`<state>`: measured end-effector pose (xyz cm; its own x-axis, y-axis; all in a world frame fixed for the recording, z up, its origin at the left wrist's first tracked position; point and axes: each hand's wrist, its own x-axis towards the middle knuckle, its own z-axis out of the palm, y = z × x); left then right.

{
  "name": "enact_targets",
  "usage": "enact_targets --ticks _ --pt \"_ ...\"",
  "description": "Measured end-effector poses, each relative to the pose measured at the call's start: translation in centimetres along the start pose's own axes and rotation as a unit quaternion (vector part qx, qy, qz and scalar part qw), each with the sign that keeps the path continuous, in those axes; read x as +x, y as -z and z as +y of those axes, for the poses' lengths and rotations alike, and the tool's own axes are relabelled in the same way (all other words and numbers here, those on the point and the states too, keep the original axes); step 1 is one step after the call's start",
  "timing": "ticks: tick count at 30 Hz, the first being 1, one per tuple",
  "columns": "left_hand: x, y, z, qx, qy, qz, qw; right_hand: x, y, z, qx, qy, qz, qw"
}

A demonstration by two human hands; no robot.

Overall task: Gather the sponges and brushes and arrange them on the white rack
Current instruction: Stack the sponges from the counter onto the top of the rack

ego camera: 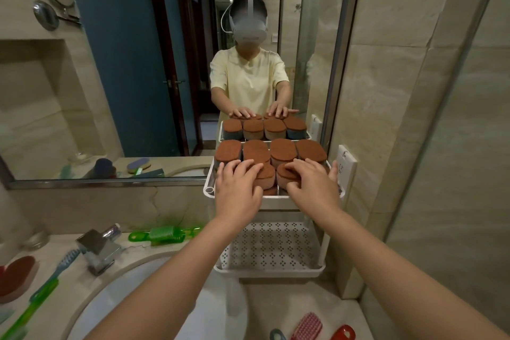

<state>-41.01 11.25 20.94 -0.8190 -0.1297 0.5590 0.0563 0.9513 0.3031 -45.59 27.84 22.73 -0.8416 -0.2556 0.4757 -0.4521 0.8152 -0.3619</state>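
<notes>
Several brown-topped sponges (283,150) stand packed on the top tier of the white rack (209,190), against the mirror. My left hand (237,188) lies with straight fingers on the front left sponges. My right hand (311,183) rests on the front right sponge (284,174), fingers slightly bent over it. The rack's perforated lower tier (270,250) holds nothing. A green brush (165,234) lies behind the tap. A pink brush (307,326) and a red-handled brush (343,332) lie at the bottom edge. Another sponge (16,276) sits at the far left.
A chrome tap (100,247) stands over the white basin (154,298). A blue toothbrush (64,261) and green-handled brushes (33,306) lie left of the basin. A wall socket (346,165) is right of the rack. The mirror shows a person wearing a headset.
</notes>
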Motion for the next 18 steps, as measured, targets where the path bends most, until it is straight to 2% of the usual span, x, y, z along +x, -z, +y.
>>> enact_targets --ticks 7,9,13,15,18 --pt "-0.1 0.3 -0.2 -0.007 -0.009 -0.015 1.000 -0.3 -0.3 -0.4 -0.021 0.003 -0.001 1.000" --pt "-0.3 0.7 -0.1 -0.033 -0.011 -0.005 0.999 -0.5 -0.2 -0.8 -0.015 0.011 0.023 1.000" --pt "-1.6 2.1 -0.5 -0.147 0.000 0.063 0.987 -1.3 0.2 -2.8 0.091 0.065 0.090 0.990" --pt "-2.6 2.7 -1.2 -0.189 0.006 0.096 0.977 -1.8 0.2 -4.3 0.162 0.104 0.088 0.977" --pt "-4.0 3.8 -3.0 -0.224 0.019 0.126 0.966 -2.4 -0.5 -7.0 0.205 0.153 0.091 0.962"
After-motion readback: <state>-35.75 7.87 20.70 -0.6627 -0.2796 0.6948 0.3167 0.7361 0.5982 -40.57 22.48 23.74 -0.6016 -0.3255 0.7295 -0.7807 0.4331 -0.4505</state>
